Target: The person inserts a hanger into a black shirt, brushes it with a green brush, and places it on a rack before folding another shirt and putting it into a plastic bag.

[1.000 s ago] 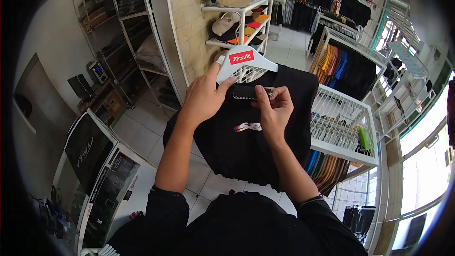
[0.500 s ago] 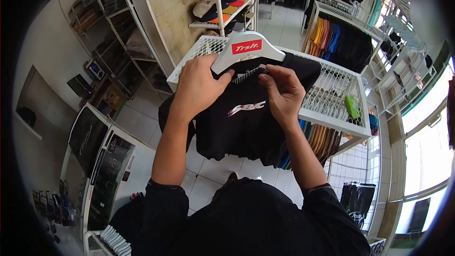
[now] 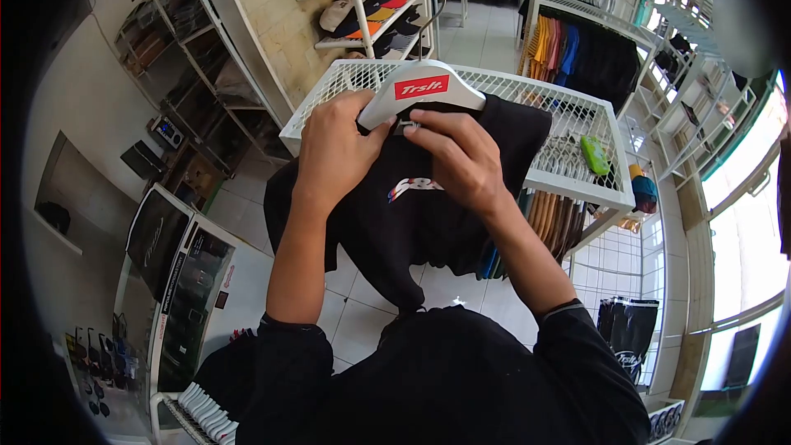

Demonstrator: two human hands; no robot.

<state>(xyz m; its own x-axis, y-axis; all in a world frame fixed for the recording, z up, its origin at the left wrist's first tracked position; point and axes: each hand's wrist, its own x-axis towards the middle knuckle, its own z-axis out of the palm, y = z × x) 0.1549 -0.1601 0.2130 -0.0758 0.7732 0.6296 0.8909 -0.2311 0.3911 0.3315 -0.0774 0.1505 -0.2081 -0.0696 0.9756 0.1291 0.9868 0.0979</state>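
A black shirt (image 3: 371,222) with a small printed logo hangs on a white hanger (image 3: 457,91) that bears a red label (image 3: 421,87). My left hand (image 3: 336,144) is closed on the hanger's left shoulder, with the thumb at the shirt's neckline. Near the middle of the collar, my right hand (image 3: 461,152) pinches the neckline with thumb and fingertips and partly covers the logo. The hanger's metal hook (image 3: 442,2) rises above the label.
Behind the shirt stands a white mesh-topped rack (image 3: 577,180) with a green packet (image 3: 594,156) on it. A cap shelf (image 3: 359,15) is beyond it. Colored shirts (image 3: 554,48) hang farther back. A glass case (image 3: 194,305) stands at the left.
My right hand has moved left along the neckline and now covers part of the logo. The checkered strip at the collar is no longer visible. The hanger's hook has come into view.
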